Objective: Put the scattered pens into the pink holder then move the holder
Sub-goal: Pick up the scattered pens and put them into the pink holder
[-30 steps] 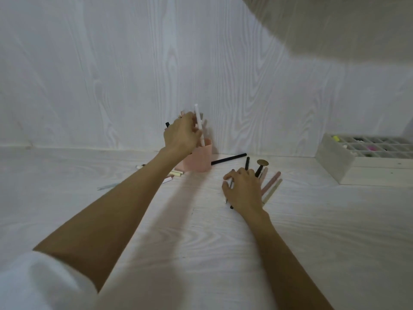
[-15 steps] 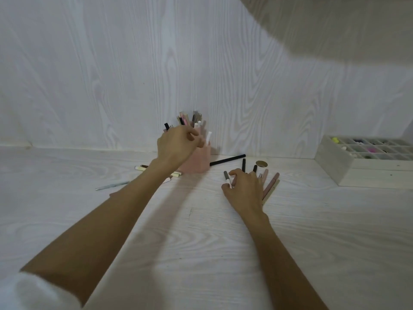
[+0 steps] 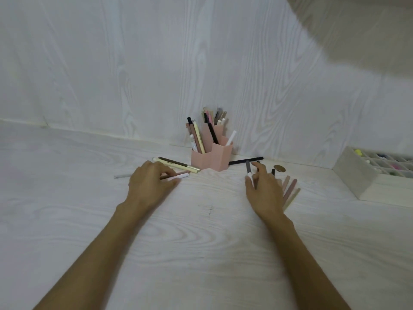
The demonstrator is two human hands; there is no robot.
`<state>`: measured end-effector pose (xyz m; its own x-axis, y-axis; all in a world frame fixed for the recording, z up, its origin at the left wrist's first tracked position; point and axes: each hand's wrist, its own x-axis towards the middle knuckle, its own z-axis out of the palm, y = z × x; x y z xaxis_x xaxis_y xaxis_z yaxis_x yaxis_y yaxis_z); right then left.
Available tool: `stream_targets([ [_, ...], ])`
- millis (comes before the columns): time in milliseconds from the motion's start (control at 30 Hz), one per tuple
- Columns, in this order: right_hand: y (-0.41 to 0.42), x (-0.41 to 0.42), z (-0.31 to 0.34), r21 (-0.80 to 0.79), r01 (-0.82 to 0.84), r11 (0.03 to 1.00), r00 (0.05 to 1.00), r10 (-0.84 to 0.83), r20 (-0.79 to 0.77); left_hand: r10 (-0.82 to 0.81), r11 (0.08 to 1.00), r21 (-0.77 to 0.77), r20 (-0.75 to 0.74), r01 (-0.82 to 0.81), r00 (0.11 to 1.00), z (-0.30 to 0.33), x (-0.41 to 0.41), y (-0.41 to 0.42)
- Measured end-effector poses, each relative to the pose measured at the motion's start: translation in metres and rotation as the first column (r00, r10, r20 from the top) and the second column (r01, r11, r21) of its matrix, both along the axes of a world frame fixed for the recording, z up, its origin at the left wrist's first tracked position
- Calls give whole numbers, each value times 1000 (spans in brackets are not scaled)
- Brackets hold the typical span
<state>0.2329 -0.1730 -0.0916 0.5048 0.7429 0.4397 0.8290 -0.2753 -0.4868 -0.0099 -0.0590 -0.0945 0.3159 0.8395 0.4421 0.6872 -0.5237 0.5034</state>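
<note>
The left hand (image 3: pixel 149 184) lies low over the desk (image 3: pixel 201 242), to the left of the pink holder (image 3: pixel 211 158). Its fingers (image 3: pixel 165 173) are bent and close together, and they touch a pink pen (image 3: pixel 178 175) that lies flat under the fingertips; whether they already pinch it cannot be told. This pen has its long axis nearly left to right, and its pale end points right, toward the holder. Just behind it lie two cream pens (image 3: pixel 178 166), also flat, slanting down to the right and ending near the foot of the holder.

The right hand (image 3: pixel 266 191) is to the right of the holder. Its thumb and first finger pinch a grey pen with a white band (image 3: pixel 248 168), which stands almost upright with the grey end pointing up and away. The other fingers are loosely spread over a small group of brownish pens (image 3: pixel 290 189) lying side by side on the desk, pointing away and a little right.

The holder stands upright against the wall (image 3: pixel 134 74), between the two hands and further back, with many pens inside. A long black pen (image 3: pixel 245 161) lies flat beside its right foot.
</note>
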Motion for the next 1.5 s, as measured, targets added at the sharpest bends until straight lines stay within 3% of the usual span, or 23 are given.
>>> stream_targets([
  [100,0,-3,14,81,-28,996,979,44,-200,-34,999,39,-14,35,999,-2,0,-1],
  [200,3,-10,32,237,-71,969,896,167,-413,-33,999,42,-4,33,999,-5,-1,-1],
  [333,10,-22,54,353,-96,931,842,265,-470,-27,999,19,21,27,999,-8,-2,1],
  [567,48,-36,102,549,-195,813,932,327,-154,-36,999,11,56,36,998,-8,-3,2],
  [667,69,-38,101,469,-195,862,958,271,-99,-56,998,2,63,56,996,-8,-4,2],
  [800,85,-38,84,288,-196,937,976,157,153,-69,998,-3,65,69,996,-7,-4,2],
  [933,92,-26,80,113,-119,986,955,83,284,-66,998,5,55,65,996,-8,-4,2],
  [1067,91,-20,75,-22,-77,997,838,76,541,-61,998,5,66,61,996,-9,-4,4],
  [1167,87,-23,69,-32,-71,997,766,75,639,-57,998,14,60,56,997,-9,-4,4],
  [1267,83,-25,61,-157,-29,987,732,128,669,-55,998,15,53,54,997,-10,-3,4],
  [1367,83,-24,61,-228,-27,973,761,168,626,-66,998,17,43,66,997,-9,-3,3],
  [1433,82,-26,68,-222,-84,971,790,201,580,-69,997,24,30,68,997,-8,-4,4],
  [1500,74,-23,78,-116,-176,977,858,210,469,-74,997,38,12,74,997,-8,-4,4],
])
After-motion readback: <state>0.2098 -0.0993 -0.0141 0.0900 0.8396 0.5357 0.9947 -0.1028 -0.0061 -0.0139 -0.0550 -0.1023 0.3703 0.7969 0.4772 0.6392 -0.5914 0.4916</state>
